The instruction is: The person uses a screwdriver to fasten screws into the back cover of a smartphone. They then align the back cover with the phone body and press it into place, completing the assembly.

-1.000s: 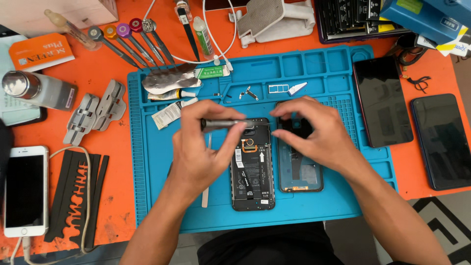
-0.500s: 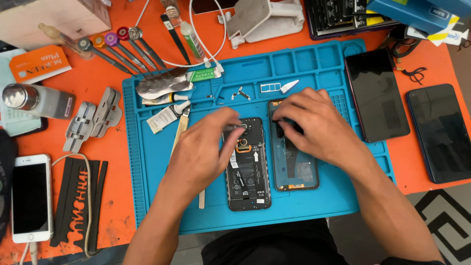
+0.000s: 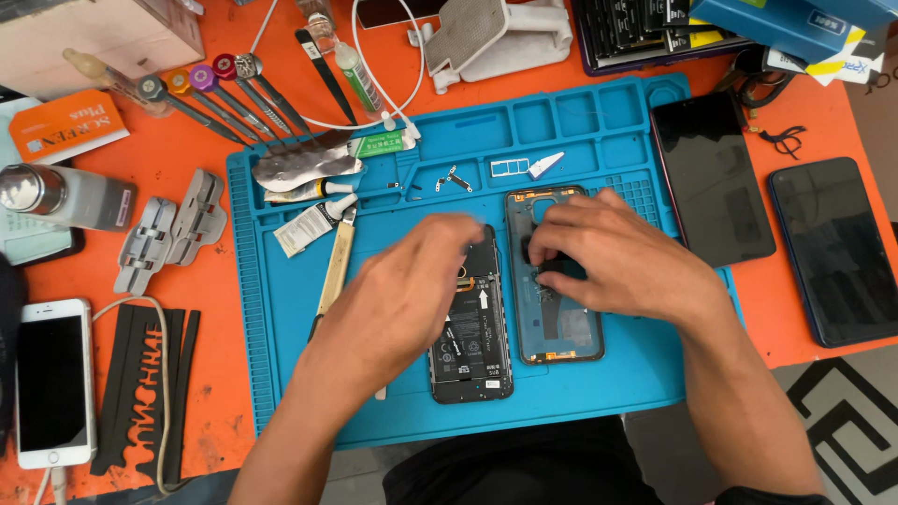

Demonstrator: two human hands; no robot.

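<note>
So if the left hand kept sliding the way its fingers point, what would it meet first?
Probably the right hand, resting on the detached translucent phone back cover. The left hand points up-right across the opened black phone; depth is unclear.

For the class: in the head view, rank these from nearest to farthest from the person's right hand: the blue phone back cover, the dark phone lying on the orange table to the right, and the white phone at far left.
Measured from the right hand:
1. Blue phone back cover: directly under the hand, on the blue mat.
2. Dark phone: right side, on the orange table.
3. White phone: far left edge, across the mat.
</note>
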